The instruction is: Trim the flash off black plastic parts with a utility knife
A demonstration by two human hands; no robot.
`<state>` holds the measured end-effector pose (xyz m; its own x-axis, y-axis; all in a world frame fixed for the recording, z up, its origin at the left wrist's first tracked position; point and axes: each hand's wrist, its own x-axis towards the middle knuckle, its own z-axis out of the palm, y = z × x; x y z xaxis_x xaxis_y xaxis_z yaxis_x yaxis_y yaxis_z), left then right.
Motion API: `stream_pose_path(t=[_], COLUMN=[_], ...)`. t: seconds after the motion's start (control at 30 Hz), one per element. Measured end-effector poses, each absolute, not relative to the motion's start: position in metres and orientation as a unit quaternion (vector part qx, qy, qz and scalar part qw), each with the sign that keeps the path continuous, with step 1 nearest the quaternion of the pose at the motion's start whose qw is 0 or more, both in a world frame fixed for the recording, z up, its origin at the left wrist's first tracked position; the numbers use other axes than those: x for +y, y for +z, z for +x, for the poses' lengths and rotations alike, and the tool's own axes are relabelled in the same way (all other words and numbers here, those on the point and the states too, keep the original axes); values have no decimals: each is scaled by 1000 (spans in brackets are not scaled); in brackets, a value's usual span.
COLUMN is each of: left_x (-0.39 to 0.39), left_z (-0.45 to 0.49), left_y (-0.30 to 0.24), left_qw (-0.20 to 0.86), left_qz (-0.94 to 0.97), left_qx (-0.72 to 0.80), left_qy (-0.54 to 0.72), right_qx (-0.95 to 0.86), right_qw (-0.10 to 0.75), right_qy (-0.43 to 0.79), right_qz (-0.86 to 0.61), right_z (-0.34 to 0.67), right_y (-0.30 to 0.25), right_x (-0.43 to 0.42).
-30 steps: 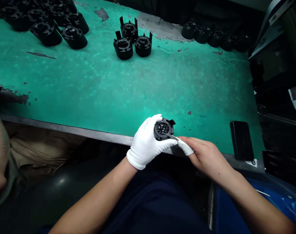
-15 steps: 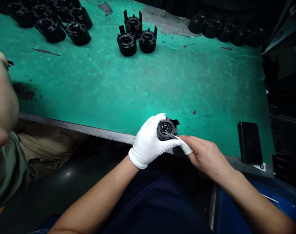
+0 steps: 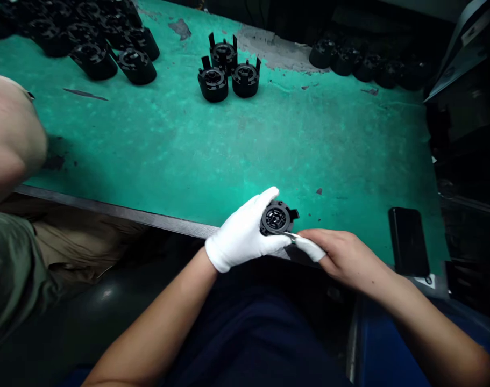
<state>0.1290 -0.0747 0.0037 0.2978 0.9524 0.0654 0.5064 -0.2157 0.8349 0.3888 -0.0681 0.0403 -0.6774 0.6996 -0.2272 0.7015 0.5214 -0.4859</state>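
My left hand (image 3: 245,228), in a white glove, is wrapped around a round black plastic part (image 3: 277,216) at the table's front edge. Concentric rings and a raised tab on its right side show from above. My right hand (image 3: 333,248), bare but for a white cover on its thumb, grips a thin metal blade-like tool (image 3: 287,234). The tool lies along the near rim of the part, close to my left thumb. Its handle is hidden in my fingers, so its exact kind is unclear.
Three black parts with upright prongs (image 3: 214,86) stand on the green table (image 3: 293,145). More black parts (image 3: 135,67) crowd the back left, and a row of them (image 3: 343,59) lines the back right. A black phone-like slab (image 3: 408,241) lies at right. Another person's arm (image 3: 13,134) reaches in at left.
The metal tool has moved from the middle of the round part's face to its near rim. My left fingers have spread slightly. The other person's arm has shifted right, and the view has tilted slightly.
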Motion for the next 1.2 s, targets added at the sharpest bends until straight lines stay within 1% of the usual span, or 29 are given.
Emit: stream_pose_path(t=[0.03,0.1,0.17,0.23,0.3,0.4,0.5,0.6,0.77,1.0,1.2], left_x=[-70,-62,-57,-58,-64,-78,-88,-90,-87,-89,-90], left_z=[119,99,85,82,89,111,127,133,136,144,145], left_y=[5,6,4,0,-3,-8,-11,-14,-13,-14,-14], left_qw=[376,354,312,310,326,292,258,247,236,233,232], left_qz=[729,714,662,642,672,717,720,704,709,691,690], left_qx=[492,514,571,588,563,542,552,568,565,578,575], left_qy=[291,317,371,382,353,327,332,347,349,367,374], right_qx=[863,841,829,829,832,841,855,867,872,878,863], right_qw=[-33,-93,-113,-103,-89,-72,-61,-45,-6,-13,11], right_qy=[-280,-268,-267,-283,-297,-298,-268,-228,-116,-150,-105], right_qz=[419,460,478,472,460,447,440,441,476,454,495], right_z=[396,411,422,423,414,393,378,376,378,379,372], right_y=[40,39,35,31,29,28,26,23,28,35,34], right_x=[-69,-70,-70,-70,-70,-71,-74,-76,-71,-72,-69])
